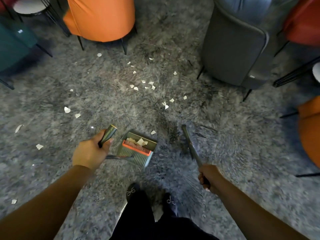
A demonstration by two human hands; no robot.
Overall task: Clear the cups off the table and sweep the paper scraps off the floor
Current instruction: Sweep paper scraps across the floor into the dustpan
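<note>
Several white paper scraps [142,85] lie scattered over the grey shaggy carpet [225,135]. My left hand [90,151] grips the dark handle [107,135] of a grey dustpan [138,149] that has an orange comb edge and holds a few scraps. My right hand [208,177] grips the grey broom handle [192,148]; the broom head is blurred against the carpet to the right of the dustpan. One scrap [153,132] lies just beyond the dustpan. No cups are in view.
An orange chair [100,18] stands at the back, a grey chair [239,49] at the back right, a teal chair [12,44] on the left, another orange chair [310,129] on the right. My feet in black shoes [133,191] are below the dustpan.
</note>
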